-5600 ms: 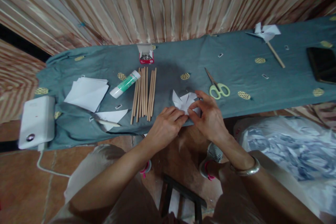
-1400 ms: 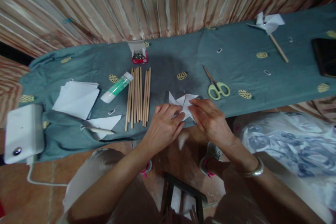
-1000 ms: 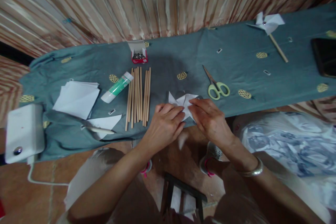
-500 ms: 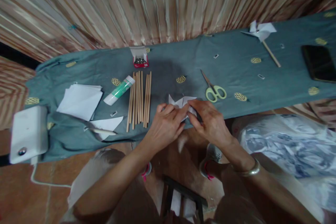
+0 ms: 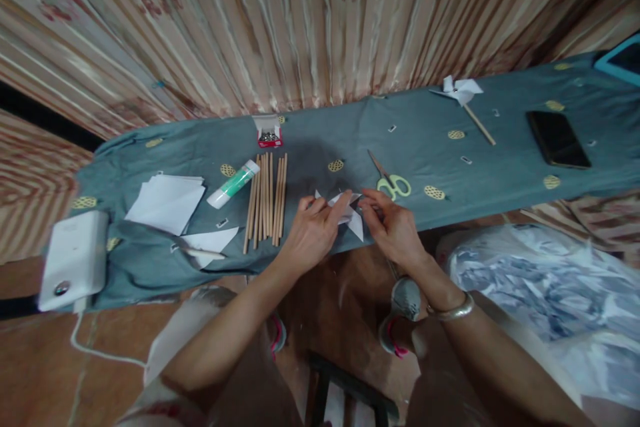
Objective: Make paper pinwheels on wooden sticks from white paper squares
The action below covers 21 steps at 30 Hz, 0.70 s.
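A folded white paper pinwheel point(image 5: 355, 225) lies at the front edge of the cloth-covered table. My left hand point(image 5: 314, 230) is closed on it, thumb and forefinger pressing near its middle and covering much of it. At its right side my right hand point(image 5: 394, 230) has thumb and fingers pinched together at a paper tip; the fingers partly hide that tip. Just behind the right hand lie scissors point(image 5: 395, 185) with pale green handles, blades pointing away. Left of my left hand are several wooden sticks point(image 5: 267, 200), laid side by side.
Further left are a glue tube point(image 5: 233, 184), stacked paper squares point(image 5: 167, 201), a pen-like tool point(image 5: 203, 251) on cut paper and a white device point(image 5: 75, 260). Behind stands a box of metal pins point(image 5: 270, 137). Rightward lie a finished pinwheel point(image 5: 477, 121), a phone point(image 5: 557, 139) and a bag point(image 5: 540, 287).
My right hand has drawn slightly away from my left, and a pointed blade of the paper now shows between them. The view has shifted to the right.
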Each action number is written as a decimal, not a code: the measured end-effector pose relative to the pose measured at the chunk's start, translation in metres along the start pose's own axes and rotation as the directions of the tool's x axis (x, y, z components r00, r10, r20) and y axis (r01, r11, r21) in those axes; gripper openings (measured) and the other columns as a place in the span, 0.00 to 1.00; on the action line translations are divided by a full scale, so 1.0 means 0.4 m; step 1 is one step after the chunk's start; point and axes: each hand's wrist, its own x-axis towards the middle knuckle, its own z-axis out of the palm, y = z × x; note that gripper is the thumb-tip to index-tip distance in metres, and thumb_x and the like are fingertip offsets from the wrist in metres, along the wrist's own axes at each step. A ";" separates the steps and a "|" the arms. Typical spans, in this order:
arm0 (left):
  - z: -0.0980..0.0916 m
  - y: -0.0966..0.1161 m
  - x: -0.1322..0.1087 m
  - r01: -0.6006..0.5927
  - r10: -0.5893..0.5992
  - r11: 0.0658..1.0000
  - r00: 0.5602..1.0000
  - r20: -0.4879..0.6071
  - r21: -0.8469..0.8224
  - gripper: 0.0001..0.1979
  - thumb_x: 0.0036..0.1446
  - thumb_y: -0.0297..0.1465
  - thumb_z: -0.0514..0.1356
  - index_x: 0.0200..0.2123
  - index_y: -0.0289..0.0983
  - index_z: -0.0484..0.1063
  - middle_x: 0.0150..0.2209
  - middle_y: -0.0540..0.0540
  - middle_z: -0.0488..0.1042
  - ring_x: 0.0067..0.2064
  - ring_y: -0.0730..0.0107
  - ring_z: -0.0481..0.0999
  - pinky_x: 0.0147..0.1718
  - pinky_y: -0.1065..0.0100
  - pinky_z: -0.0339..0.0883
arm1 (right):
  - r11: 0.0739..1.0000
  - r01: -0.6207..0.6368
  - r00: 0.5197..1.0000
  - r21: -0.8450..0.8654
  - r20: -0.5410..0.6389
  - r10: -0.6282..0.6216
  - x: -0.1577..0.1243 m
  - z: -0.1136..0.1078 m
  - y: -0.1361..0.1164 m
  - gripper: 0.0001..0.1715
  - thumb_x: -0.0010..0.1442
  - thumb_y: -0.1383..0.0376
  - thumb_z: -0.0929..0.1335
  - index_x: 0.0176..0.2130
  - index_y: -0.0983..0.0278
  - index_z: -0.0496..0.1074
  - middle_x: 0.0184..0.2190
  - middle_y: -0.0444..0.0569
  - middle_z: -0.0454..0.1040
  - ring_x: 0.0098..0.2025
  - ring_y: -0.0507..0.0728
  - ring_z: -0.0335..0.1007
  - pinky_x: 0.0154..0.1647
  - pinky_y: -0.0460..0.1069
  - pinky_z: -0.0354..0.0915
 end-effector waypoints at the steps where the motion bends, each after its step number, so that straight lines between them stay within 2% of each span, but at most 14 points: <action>1: 0.000 -0.001 0.003 -0.004 0.004 1.000 1.000 -0.006 0.006 0.27 0.59 0.22 0.51 0.62 0.28 0.54 0.37 0.43 0.79 0.41 0.60 0.70 0.45 0.58 0.58 | 1.000 -0.007 1.000 0.010 0.002 0.007 0.000 0.000 -0.001 0.19 0.63 0.64 0.61 0.51 0.65 0.69 0.40 0.52 0.80 0.41 0.58 0.78 0.43 0.51 0.70; 8: 0.003 -0.003 0.013 -0.008 0.008 1.000 1.000 -0.028 0.018 0.24 0.61 0.23 0.49 0.61 0.28 0.55 0.36 0.44 0.79 0.40 0.62 0.71 0.45 0.59 0.59 | 0.993 -0.071 0.997 0.095 0.009 0.071 -0.005 -0.006 -0.003 0.18 0.62 0.63 0.62 0.50 0.65 0.70 0.37 0.52 0.81 0.39 0.59 0.78 0.41 0.52 0.70; 11: 0.006 -0.003 0.014 0.004 -0.003 1.000 0.999 -0.036 0.013 0.24 0.61 0.23 0.49 0.61 0.28 0.56 0.36 0.44 0.79 0.39 0.62 0.71 0.45 0.59 0.59 | 0.974 -0.158 0.986 0.162 0.068 0.149 -0.004 -0.008 -0.006 0.19 0.61 0.62 0.63 0.50 0.65 0.69 0.35 0.51 0.81 0.34 0.58 0.78 0.35 0.50 0.71; 15: 0.012 -0.005 0.015 0.010 -0.009 1.000 0.998 -0.066 0.000 0.25 0.60 0.22 0.50 0.61 0.28 0.55 0.36 0.43 0.79 0.40 0.62 0.71 0.45 0.59 0.59 | 0.945 -0.263 0.961 0.197 0.141 0.238 0.003 -0.011 -0.011 0.23 0.60 0.55 0.64 0.50 0.66 0.69 0.25 0.48 0.79 0.23 0.57 0.75 0.24 0.49 0.69; 18: 0.017 -0.008 0.015 0.013 -0.015 1.000 0.996 -0.091 -0.025 0.26 0.58 0.21 0.51 0.61 0.27 0.55 0.36 0.44 0.79 0.40 0.62 0.72 0.45 0.59 0.58 | 0.899 -0.342 0.934 0.273 0.199 0.295 0.008 -0.009 -0.010 0.29 0.59 0.51 0.65 0.53 0.67 0.67 0.21 0.45 0.76 0.19 0.55 0.73 0.20 0.49 0.69; 21: 0.021 -0.012 0.016 0.037 -0.044 0.997 0.994 -0.102 -0.068 0.28 0.57 0.22 0.52 0.62 0.28 0.54 0.37 0.44 0.79 0.41 0.62 0.72 0.45 0.59 0.58 | 0.806 -0.434 0.899 0.403 0.255 0.356 0.013 -0.003 -0.012 0.35 0.56 0.50 0.68 0.55 0.68 0.64 0.22 0.45 0.77 0.23 0.57 0.75 0.19 0.48 0.70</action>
